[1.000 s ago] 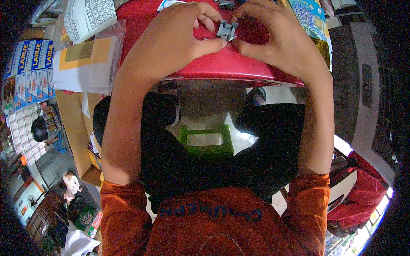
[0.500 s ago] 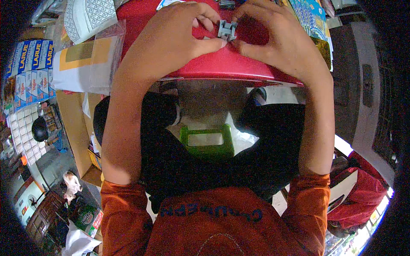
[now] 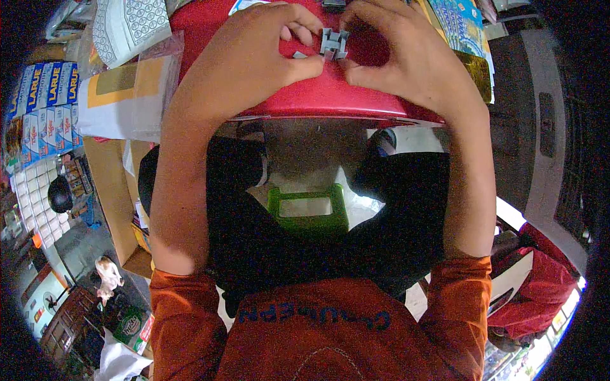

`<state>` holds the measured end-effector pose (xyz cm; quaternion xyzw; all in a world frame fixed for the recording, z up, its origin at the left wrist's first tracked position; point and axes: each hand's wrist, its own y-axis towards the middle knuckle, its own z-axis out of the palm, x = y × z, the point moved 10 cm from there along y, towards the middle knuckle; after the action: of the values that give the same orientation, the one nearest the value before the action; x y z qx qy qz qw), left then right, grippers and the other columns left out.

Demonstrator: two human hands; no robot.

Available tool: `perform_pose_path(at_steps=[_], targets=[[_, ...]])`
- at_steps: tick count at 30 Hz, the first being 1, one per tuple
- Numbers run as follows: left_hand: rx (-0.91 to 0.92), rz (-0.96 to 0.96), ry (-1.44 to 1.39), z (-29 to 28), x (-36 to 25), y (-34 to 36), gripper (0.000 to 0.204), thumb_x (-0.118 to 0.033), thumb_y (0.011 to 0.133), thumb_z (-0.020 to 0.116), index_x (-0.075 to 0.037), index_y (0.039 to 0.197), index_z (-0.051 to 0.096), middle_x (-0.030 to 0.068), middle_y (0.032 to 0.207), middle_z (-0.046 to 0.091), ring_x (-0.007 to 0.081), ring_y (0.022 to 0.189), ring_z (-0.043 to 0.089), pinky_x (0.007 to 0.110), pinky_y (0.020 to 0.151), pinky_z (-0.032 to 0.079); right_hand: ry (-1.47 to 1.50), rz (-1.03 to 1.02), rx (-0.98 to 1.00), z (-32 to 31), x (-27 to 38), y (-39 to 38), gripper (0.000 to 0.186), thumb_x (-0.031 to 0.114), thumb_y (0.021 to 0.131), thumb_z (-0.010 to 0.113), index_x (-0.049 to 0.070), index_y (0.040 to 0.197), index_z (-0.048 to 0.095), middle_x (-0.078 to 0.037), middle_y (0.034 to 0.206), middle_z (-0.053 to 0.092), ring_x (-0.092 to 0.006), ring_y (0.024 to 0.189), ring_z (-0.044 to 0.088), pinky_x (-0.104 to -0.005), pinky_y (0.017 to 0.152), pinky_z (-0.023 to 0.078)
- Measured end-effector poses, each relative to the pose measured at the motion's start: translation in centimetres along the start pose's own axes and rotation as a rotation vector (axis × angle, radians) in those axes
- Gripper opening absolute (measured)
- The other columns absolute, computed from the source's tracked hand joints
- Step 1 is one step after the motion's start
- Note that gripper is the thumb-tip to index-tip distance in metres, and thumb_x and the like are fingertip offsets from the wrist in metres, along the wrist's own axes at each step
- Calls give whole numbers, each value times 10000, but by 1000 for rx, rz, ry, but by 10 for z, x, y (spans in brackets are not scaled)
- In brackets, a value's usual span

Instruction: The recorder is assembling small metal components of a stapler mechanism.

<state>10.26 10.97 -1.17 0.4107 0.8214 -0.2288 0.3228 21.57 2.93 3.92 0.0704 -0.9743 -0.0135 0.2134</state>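
Observation:
Between my two hands, over the red tabletop [image 3: 318, 95], is a small grey plastic piece [image 3: 333, 44] with notched, raised sides. My left hand [image 3: 254, 63] pinches it from the left, thumb at its lower edge and other fingers curled. My right hand [image 3: 406, 63] grips it from the right between forefinger and thumb, forming a rounded arch. A smaller grey bit [image 3: 298, 54] shows just above my left thumb; whether it is loose I cannot tell.
Printed papers [image 3: 130, 28] and a plastic sleeve with yellow card [image 3: 124, 105] lie left, booklets [image 3: 457, 28] right. Stacked boxes [image 3: 47, 89], a cardboard box [image 3: 108, 178] and a white-and-tan animal [image 3: 108, 279] are left. A green plastic object [image 3: 305, 225] sits below, between my legs.
Both hands, with the grey piece between them, have shifted slightly left and the piece has turned a little. The small grey bit beside my left thumb shows more.

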Motion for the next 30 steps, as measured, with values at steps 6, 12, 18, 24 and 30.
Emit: perform_pose_path(at_steps=[6,12,18,24,30], targets=[[-48,103,76,-11,-55,-16,375,-189,865,801,53,1121,673,171,1019,690,261,966,642,368,881,518,-79,-19,15,-9,16,-5,643,420,798,805,-42,1210,630,-216,1236,606,-404,1195,581,-472,1045,445],[-12,-9,-11,-10,-39,-11,378,-196,863,799,52,1118,672,167,1008,684,264,963,633,370,883,510,-5,-13,19,-6,14,-4,675,448,793,806,-42,1221,627,-221,1238,607,-406,1212,575,-476,1058,438],[-28,150,-16,-8,-39,-11,391,-204,863,797,55,1126,669,172,1015,681,269,969,630,373,879,505,-27,-16,-26,2,-4,0,732,457,794,810,-50,1285,616,-239,1317,597,-411,1267,558,-464,1089,430],[-12,60,14,-9,-40,-12,416,-216,868,794,58,1151,662,176,1028,681,275,982,630,379,892,504,-19,-44,-9,0,4,-3,713,444,803,804,-50,1281,617,-240,1317,596,-415,1270,555,-467,1095,428],[5,107,6,-7,-35,-11,431,-234,871,791,64,1154,660,185,1041,679,278,1004,633,381,903,504,3,11,30,3,-3,1,654,424,809,796,-40,1240,629,-226,1256,606,-410,1225,570,-476,1061,442]])
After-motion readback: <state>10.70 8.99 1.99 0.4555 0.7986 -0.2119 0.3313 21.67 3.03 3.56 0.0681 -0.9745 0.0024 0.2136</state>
